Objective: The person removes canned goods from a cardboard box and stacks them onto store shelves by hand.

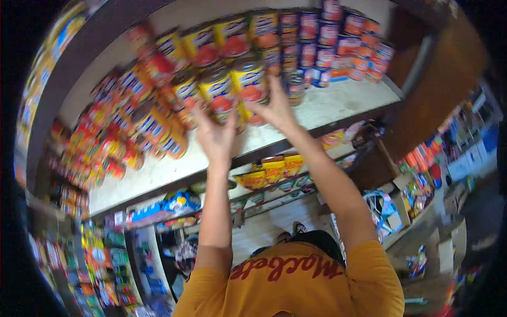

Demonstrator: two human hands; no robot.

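Tall yellow-labelled cans with red pictures stand stacked on the white shelf. My left hand [214,138] is at the lower part of the middle can [215,87], its thumb and fingers spread to either side. My right hand [277,111] grips the can to its right [250,79], with the thumb across the front and the fingers along the right side. Another yellow can [187,92] stands just left of my left hand. More large cans [232,37] form an upper row behind. Motion blur softens the fingertips and labels.
Smaller dark blue cans [308,50] are stacked at the right, beside a short can [294,87]. Taller cans [153,124] and many small red cans [108,142] crowd the left. Yellow packs [274,170] sit one shelf below. Open cartons [412,206] stand at lower right.
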